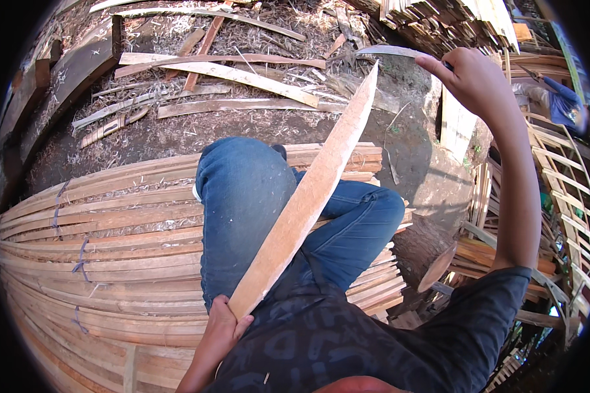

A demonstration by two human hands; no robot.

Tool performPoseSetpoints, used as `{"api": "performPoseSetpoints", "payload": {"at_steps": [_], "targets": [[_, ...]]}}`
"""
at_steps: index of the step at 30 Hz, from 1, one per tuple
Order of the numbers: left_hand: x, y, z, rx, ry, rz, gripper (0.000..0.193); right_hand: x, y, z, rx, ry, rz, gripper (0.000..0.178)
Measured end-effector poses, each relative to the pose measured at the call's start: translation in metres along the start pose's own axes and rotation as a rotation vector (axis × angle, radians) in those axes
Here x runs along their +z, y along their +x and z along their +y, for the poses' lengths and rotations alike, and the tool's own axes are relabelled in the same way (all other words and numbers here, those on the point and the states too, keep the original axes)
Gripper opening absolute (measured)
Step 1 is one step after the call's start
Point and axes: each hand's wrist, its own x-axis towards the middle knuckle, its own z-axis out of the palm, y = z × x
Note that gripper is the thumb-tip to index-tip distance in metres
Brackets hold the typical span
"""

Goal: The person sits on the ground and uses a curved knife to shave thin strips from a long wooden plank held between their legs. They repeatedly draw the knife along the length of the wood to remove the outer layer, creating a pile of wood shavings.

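Gripped at its near end by the left hand [219, 327], fingers closed round it: long wooden slat [308, 190], slanting up and away across blue-jeaned knees [242, 196]. Raised well beyond its far tip, right hand [472, 82] clenched on a curved blade [387, 50]. Below, bundled slats [98, 242] as a seat. Likely risks: a glancing chop toward the knees, or the slat twisting loose.

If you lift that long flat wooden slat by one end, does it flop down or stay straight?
Probably stays fairly straight: the wooden slat juts up from the left hand, gripped only at its lower end, without visible sagging. It looks thin, so likely light. The right hand holds a curved blade raised near its tip, so it can likely be shaved.
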Motion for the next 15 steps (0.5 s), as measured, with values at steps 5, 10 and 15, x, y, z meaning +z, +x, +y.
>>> {"api": "performPoseSetpoints", "payload": {"at_steps": [5, 10, 15], "targets": [[-0.003, -0.001, 0.003, -0.018, -0.014, -0.004, 0.067, -0.013, -0.028, -0.019, -0.073, 0.187, -0.059, 0.078], [-0.001, 0.0, -0.002, 0.023, -0.031, 0.013, 0.067, -0.013, -0.025, -0.028, -0.102, 0.18, -0.125, 0.079], [-0.003, 0.002, 0.003, 0.013, 0.004, 0.024, 0.067, -0.014, -0.024, -0.027, -0.114, 0.141, -0.102, 0.081]]}}
